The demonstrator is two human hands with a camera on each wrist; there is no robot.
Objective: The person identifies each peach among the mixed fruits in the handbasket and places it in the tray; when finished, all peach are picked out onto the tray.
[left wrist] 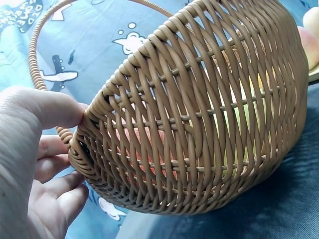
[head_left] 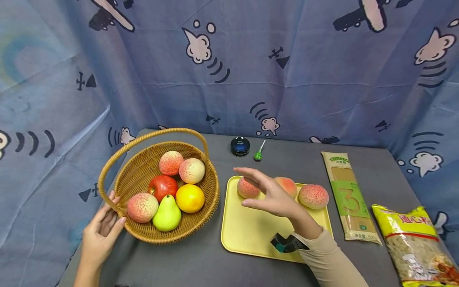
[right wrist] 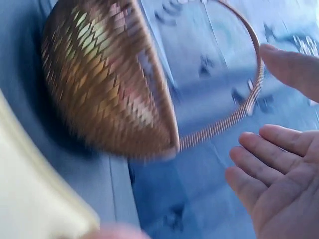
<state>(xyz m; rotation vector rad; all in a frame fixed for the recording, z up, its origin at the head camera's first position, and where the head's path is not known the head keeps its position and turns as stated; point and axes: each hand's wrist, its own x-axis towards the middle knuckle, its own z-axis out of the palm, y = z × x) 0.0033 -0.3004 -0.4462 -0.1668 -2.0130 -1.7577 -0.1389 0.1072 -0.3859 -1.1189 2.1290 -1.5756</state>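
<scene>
Round tan wicker basket point(head_left: 134, 175), centre-left of the frame, is pinched at its rim by the left hand point(head_left: 100, 233), while the empty, uncurled right hand point(head_left: 272, 197) above the yellow rectangular tray point(head_left: 247, 231) seems to be reaching, probably needing next to grasp a pinkish round peach point(head_left: 314, 196).

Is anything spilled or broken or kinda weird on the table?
Nothing looks spilled or broken. The fruit is in the basket and on the yellow tray. Maybe a little odd: the green lollipop lies loose near the tuna tin, away from the fruit.
</scene>
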